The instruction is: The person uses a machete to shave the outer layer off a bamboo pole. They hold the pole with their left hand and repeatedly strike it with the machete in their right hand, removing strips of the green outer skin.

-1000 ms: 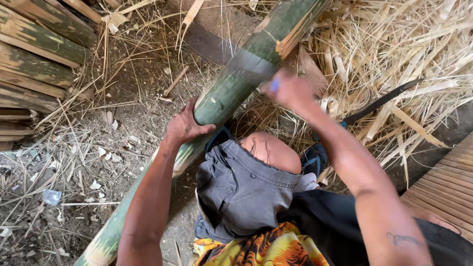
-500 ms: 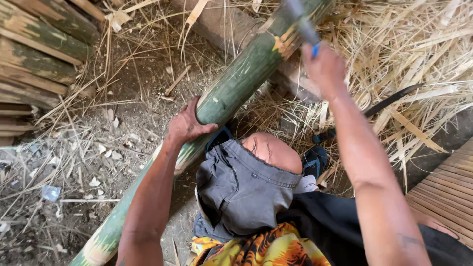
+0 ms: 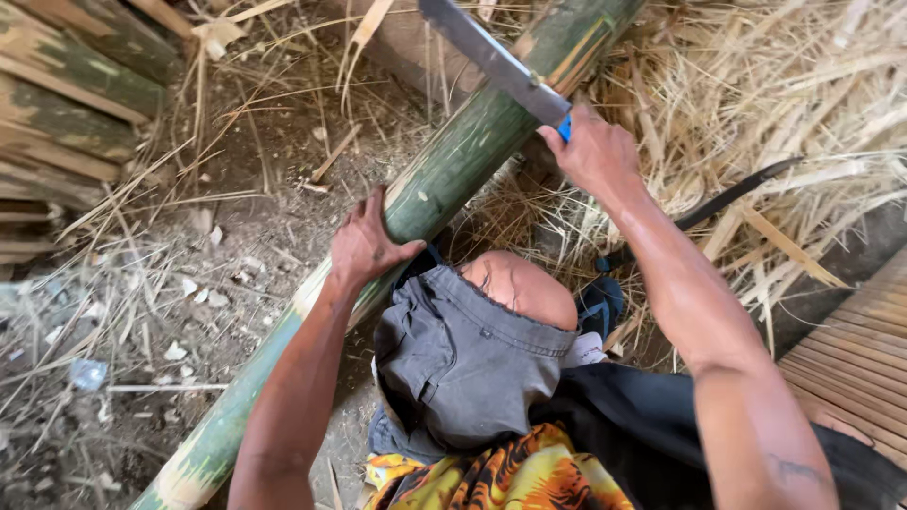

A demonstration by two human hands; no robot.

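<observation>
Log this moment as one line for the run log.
left hand: pressed on green bamboo pole | right hand: grip shut on big knife, blade raised over pole | ground: straw, split bamboo

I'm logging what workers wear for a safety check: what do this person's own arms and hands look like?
Both arms are bare, with no sleeves in view, and neither the left hand nor the right hand wears a glove. No rings, watch or bands show. A small dark tattoo-like mark sits on the right arm.

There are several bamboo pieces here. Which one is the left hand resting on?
The left hand rests on the whole round green pole slanting across the middle, not the split pieces stacked at the upper left.
</observation>
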